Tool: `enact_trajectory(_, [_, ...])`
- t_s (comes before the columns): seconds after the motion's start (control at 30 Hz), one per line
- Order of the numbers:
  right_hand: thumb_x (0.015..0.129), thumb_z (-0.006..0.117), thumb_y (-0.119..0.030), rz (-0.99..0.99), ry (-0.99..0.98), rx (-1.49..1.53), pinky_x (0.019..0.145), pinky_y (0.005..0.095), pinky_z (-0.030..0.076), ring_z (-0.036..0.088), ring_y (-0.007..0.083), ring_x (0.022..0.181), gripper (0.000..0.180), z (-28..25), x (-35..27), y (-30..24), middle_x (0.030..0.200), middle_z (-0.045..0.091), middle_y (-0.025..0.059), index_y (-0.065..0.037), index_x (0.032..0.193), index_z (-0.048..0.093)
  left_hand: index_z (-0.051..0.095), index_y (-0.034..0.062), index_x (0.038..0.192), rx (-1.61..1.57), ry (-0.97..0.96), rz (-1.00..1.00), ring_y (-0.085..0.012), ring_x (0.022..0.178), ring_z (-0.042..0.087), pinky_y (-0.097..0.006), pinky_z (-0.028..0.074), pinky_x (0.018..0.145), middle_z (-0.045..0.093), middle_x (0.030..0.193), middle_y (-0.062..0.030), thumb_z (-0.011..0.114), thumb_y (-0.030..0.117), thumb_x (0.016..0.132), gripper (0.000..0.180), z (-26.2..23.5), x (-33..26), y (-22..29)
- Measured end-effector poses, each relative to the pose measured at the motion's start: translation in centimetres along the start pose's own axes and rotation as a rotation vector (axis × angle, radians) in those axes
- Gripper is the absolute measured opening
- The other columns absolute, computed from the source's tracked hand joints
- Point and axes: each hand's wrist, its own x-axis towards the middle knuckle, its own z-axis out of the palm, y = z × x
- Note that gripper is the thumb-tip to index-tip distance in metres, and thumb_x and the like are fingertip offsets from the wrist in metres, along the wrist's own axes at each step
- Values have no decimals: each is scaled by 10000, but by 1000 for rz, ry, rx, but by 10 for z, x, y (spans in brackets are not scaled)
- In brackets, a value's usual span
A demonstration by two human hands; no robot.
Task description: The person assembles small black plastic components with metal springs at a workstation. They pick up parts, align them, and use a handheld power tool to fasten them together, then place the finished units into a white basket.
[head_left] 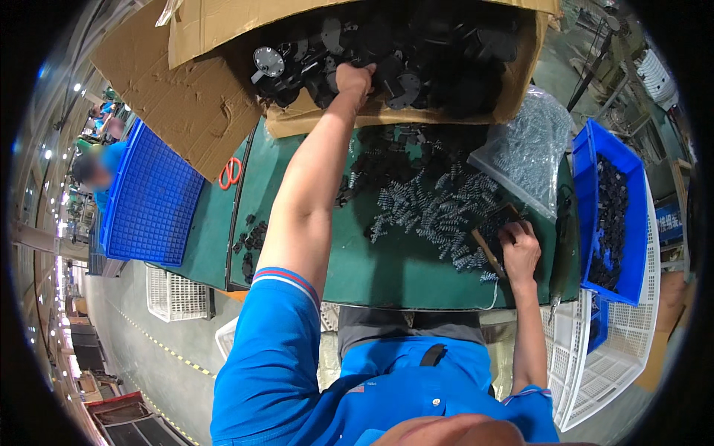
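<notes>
My left arm stretches forward over the table, and my left hand (354,79) is inside the open cardboard box (290,123). Its fingers are curled in among black plastic parts (405,89); what they grip is hidden. Close to the table's right side, my right hand (520,250) has its fingers bent together at the edge of a small dark tray with a light brown strip (487,251). I cannot make out what is between those fingers. Left of that hand lies a heap of small metal springs (431,208).
Red-handled scissors (230,173) and small black pieces (253,236) lie on the green table (357,275). A clear plastic bag of springs (529,141) rests at the right. Blue bins (156,201) flank the table; the right bin (638,223) holds black parts.
</notes>
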Motion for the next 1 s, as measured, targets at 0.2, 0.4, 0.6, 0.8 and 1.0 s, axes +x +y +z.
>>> enact_trajectory(0.2, [922,642,-70,476,208,476,503,184,407,536,47,586,62,-98,-61,47,730,575,1,-60,905,584,561,-47,1038,-399,-63,-172,-267,850,679,-338,615,583,645,1054,-170,670,47,886,209,-52,-86,-27])
enact_trajectory(0.4, [918,629,-73,853,55,279,424,215,433,557,89,515,91,-157,-194,113,702,589,36,-7,879,581,584,-42,1238,-374,-413,-175,-190,867,679,-283,588,657,671,1088,-128,669,68,875,389,-115,-259,-119])
enact_trajectory(0.6, [931,649,-104,856,203,531,492,224,517,606,110,587,127,-107,-195,106,752,613,52,-11,877,581,633,6,1227,-120,-704,-257,-135,790,620,-285,517,642,662,1033,-65,742,133,822,439,-71,-347,-178])
enact_trajectory(0.8, [944,646,-139,880,339,591,505,221,526,618,121,606,157,-97,-199,107,763,612,60,-20,873,572,692,82,1117,477,-287,608,-295,878,635,-387,527,771,616,1067,-138,755,269,773,397,-85,-324,-160])
enact_trajectory(1.0, [951,638,-151,842,362,484,505,229,530,614,124,607,192,-91,-195,100,763,605,71,23,889,584,726,56,949,666,-73,519,-330,826,659,-406,524,736,668,942,-136,707,219,819,210,-106,-227,-175])
